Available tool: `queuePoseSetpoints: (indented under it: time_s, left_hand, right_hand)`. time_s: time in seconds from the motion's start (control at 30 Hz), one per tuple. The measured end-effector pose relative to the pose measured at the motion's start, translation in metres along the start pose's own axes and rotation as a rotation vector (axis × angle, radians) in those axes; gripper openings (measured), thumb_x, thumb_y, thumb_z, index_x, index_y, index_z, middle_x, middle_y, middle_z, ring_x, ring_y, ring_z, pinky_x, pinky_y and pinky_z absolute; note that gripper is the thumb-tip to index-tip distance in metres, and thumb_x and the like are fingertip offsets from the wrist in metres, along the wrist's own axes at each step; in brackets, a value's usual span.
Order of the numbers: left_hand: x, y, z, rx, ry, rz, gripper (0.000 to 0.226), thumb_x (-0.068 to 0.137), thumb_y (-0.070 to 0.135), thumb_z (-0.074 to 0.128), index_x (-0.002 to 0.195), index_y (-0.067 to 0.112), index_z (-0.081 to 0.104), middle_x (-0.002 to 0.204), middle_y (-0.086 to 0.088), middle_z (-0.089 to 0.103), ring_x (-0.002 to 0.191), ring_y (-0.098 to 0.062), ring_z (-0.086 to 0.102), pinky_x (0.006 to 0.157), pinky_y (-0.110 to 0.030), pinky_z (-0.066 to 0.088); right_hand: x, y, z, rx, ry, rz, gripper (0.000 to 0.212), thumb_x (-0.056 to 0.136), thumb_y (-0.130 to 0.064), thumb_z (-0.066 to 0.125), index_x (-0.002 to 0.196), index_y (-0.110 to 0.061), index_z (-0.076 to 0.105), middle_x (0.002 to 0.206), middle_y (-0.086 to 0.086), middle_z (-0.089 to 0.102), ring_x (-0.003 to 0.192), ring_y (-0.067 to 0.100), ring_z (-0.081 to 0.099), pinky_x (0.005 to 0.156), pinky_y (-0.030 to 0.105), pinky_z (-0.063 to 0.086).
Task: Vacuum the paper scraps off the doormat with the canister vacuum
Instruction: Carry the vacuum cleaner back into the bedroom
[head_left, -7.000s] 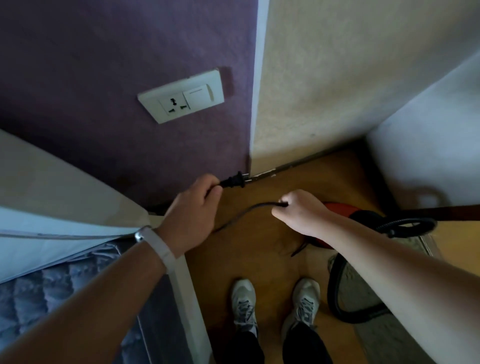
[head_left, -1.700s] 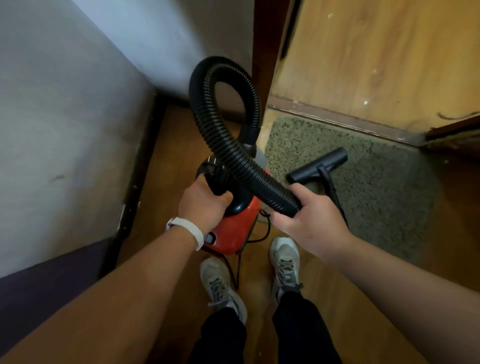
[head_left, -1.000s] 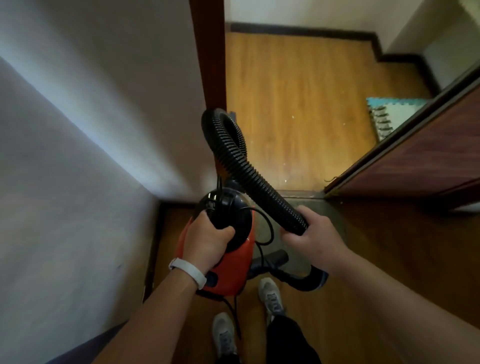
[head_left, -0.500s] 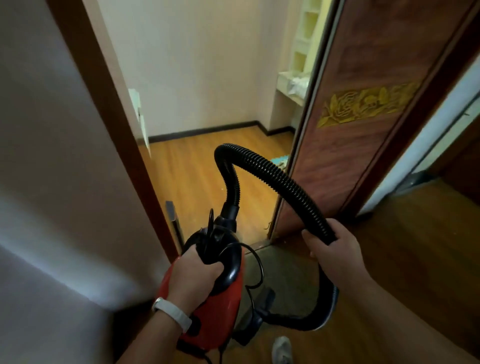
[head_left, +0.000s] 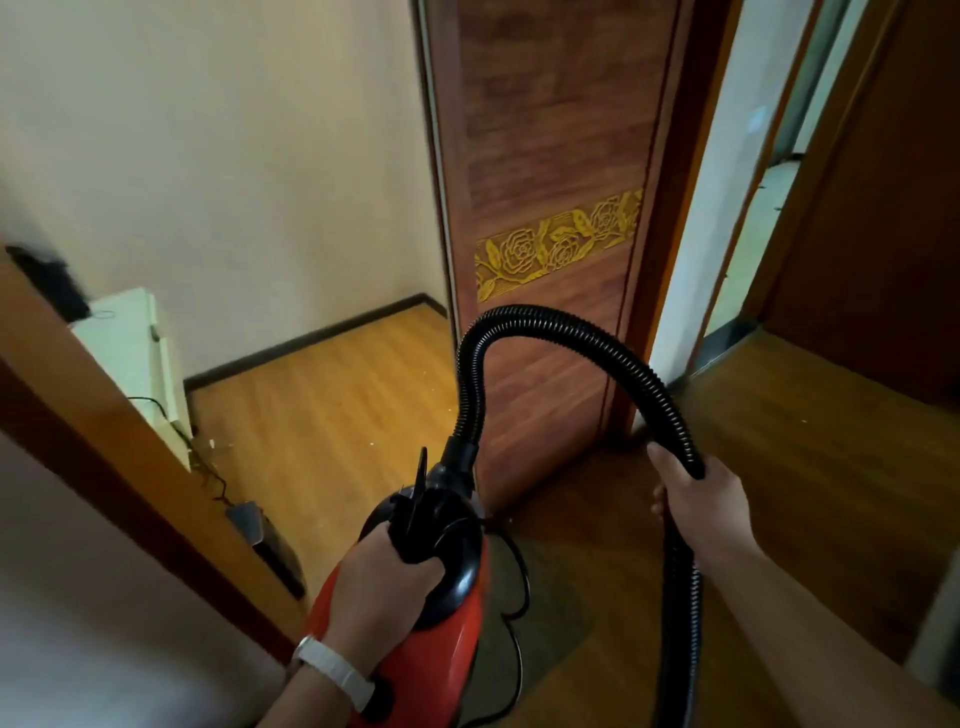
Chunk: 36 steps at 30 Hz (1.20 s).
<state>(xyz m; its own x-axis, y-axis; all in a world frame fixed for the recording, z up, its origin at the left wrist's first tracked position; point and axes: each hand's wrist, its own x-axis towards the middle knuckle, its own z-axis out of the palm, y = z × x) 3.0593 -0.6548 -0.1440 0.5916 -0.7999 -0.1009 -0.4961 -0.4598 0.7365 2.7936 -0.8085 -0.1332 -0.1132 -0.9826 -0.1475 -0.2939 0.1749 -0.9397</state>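
Note:
My left hand grips the black handle of the red canister vacuum, which hangs lifted in front of me. Its black ribbed hose arches up from the canister and comes down to my right hand, which grips it. Below that hand the hose drops out of the frame, and the nozzle is hidden. The grey-green doormat lies on the floor under the canister, partly covered by it and by the loose black power cord. Small white paper scraps dot the wooden floor beyond.
A dark wooden door with a gold rose band stands open just ahead. The brown door frame runs along my left. A white cabinet with cables stands beyond the frame. Another doorway opens at the right.
I unplugged the cord, then picked the vacuum up by handle and hose. My view has risen from the floor to the doorway, and the canister is carried forward over the doormat.

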Motion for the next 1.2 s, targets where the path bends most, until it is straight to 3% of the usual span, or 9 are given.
queuePoseSetpoints:
  time_s: [0.23,0.47,0.6,0.7,0.9,1.03,1.2]
  left_hand:
    - [0.013,0.097,0.082,0.068,-0.043,0.083,0.011,0.069,0.026,0.068,0.074,0.02,0.061,0.062,0.001,0.065,0.059,-0.014,0.061,0.051,-0.029,0.045]
    - [0.029,0.189,0.168,-0.089,-0.115,0.129,0.008,0.072,0.02,0.07,0.077,0.023,0.065,0.067,0.001,0.069,0.065,-0.016,0.066,0.053,-0.029,0.049]
    - [0.042,0.238,0.209,-0.118,-0.171,0.175,0.012,0.071,0.016,0.069,0.066,0.011,0.06,0.057,-0.004,0.064,0.056,-0.02,0.064,0.047,-0.031,0.046]
    - [0.055,0.269,0.239,-0.149,-0.202,0.206,0.023,0.07,0.011,0.068,0.056,0.014,0.051,0.048,0.001,0.056,0.049,-0.016,0.058,0.045,-0.029,0.04]
    - [0.097,0.322,0.303,-0.174,-0.259,0.243,0.007,0.07,0.016,0.071,0.065,0.014,0.067,0.057,-0.003,0.067,0.052,-0.013,0.063,0.047,-0.03,0.048]
    - [0.139,0.357,0.349,-0.191,-0.344,0.281,0.025,0.07,0.012,0.069,0.051,0.017,0.053,0.04,0.005,0.052,0.041,-0.011,0.053,0.043,-0.024,0.039]
    - [0.211,0.401,0.411,-0.198,-0.464,0.345,0.005,0.071,0.018,0.07,0.073,0.018,0.066,0.061,0.003,0.068,0.061,-0.013,0.066,0.06,-0.035,0.055]
  right_hand:
    - [0.071,0.025,-0.096,-0.03,0.043,0.064,0.033,0.092,-0.052,0.06,0.093,-0.02,0.055,0.075,0.008,0.068,0.061,0.02,0.066,0.051,0.029,0.052]
    - [0.132,0.034,-0.174,0.017,0.084,0.043,0.026,0.091,-0.04,0.067,0.103,-0.018,0.058,0.07,0.002,0.063,0.053,0.014,0.058,0.043,0.024,0.047]
    - [0.159,0.036,-0.213,0.01,0.148,0.028,0.029,0.089,-0.028,0.068,0.115,-0.02,0.057,0.074,0.002,0.066,0.054,0.012,0.059,0.043,0.022,0.048]
    - [0.178,0.036,-0.235,0.01,0.208,0.01,0.027,0.089,-0.026,0.069,0.113,-0.023,0.056,0.077,0.002,0.066,0.058,0.013,0.061,0.048,0.024,0.051]
    - [0.227,0.041,-0.273,-0.005,0.269,-0.005,0.03,0.089,-0.02,0.069,0.115,-0.022,0.055,0.078,0.003,0.065,0.061,0.013,0.06,0.051,0.023,0.052]
    - [0.273,0.038,-0.295,-0.038,0.331,-0.011,0.025,0.09,-0.02,0.068,0.111,-0.024,0.055,0.073,0.005,0.064,0.057,0.013,0.057,0.045,0.018,0.047]
    - [0.34,0.03,-0.309,-0.047,0.44,0.024,0.023,0.091,-0.022,0.068,0.111,-0.023,0.057,0.074,0.006,0.066,0.057,0.013,0.059,0.044,0.016,0.046]
